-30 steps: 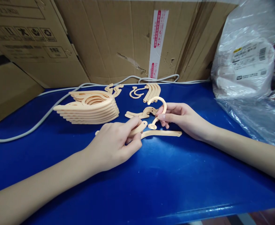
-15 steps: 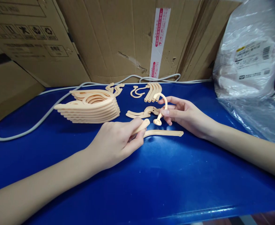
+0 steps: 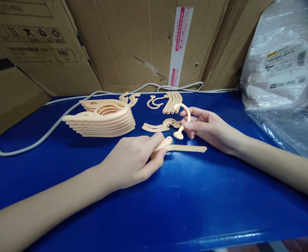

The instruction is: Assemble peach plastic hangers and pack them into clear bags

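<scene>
Nearest me on the blue surface (image 3: 169,210), my left grip (image 3: 133,157) is closing thumb and fingers around a cream flat piece (image 3: 165,143), its holed tip sticking out past them, apparently so that end is staying clear to see and reach. A long piece (image 3: 188,148) is running out to the right from beside that hand, lying low; whether I'm grasping it too, I can't tell.

A little farther off, my right grip (image 3: 205,124) is pinching a hook (image 3: 188,113) by its stem, probably because that is leaving the round base bare. The base is tilting downward near the holed tip, not touching it.

Behind, two curved pieces (image 3: 154,127) are lying close together. To their left a neat stack of hangers (image 3: 104,127) is sitting, likely nested to save room. Beyond, loose hooks (image 3: 148,104) and a row of curved pieces (image 3: 173,100) are lying side by side, seemingly sorted by shape. A pale cable (image 3: 98,93) is trailing before the cardboard (image 3: 138,42).
</scene>
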`<state>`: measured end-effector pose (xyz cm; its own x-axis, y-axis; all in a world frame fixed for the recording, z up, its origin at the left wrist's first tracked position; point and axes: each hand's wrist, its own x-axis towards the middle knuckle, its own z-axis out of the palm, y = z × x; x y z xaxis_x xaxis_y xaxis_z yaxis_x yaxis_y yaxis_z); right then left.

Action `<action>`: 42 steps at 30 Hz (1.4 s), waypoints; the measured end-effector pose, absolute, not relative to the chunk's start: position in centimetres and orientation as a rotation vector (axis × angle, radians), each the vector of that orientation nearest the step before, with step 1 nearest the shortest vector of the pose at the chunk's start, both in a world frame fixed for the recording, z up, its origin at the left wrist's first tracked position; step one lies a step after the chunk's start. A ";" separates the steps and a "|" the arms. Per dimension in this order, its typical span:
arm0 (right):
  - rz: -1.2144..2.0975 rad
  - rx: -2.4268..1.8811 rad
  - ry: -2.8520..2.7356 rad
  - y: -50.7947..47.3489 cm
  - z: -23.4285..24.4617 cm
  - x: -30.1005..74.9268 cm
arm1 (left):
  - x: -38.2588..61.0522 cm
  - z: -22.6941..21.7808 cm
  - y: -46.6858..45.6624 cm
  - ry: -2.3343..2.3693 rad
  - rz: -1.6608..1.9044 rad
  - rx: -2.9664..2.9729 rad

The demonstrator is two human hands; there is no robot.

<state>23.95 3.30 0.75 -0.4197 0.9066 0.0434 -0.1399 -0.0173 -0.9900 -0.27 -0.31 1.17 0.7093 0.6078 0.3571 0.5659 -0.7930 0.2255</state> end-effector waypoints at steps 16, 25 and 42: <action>1.604 -0.845 -1.375 3.2 0.8 24.1 | -0.3 1.3 -0.3 0.857 0.737 2.814; 1.629 -0.782 -1.399 3.4 0.5 24.1 | -0.2 0.8 0.0 0.845 0.714 2.999; 1.638 -0.792 -1.412 3.5 0.6 24.2 | -0.1 0.6 0.3 0.860 0.770 3.097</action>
